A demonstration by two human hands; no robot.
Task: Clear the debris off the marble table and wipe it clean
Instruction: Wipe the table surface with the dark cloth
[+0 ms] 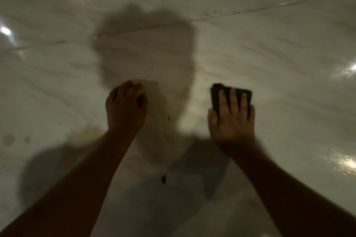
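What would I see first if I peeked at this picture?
Two hands on the shiny marble table: the right hand presses flat on a dark wiping pad, right of centre, and the left hand sits beside it with curled fingers. Then the big head-shaped shadow above them, the brownish stains at lower left, and a dark crumb between the arms.

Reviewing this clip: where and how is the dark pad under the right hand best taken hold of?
Grip its left and right edges, coming from above. The dark pad lies flat on the marble table with the right hand pressing straight fingers on top, so thumb at the left edge and fingers curled over the right would likely pinch it.
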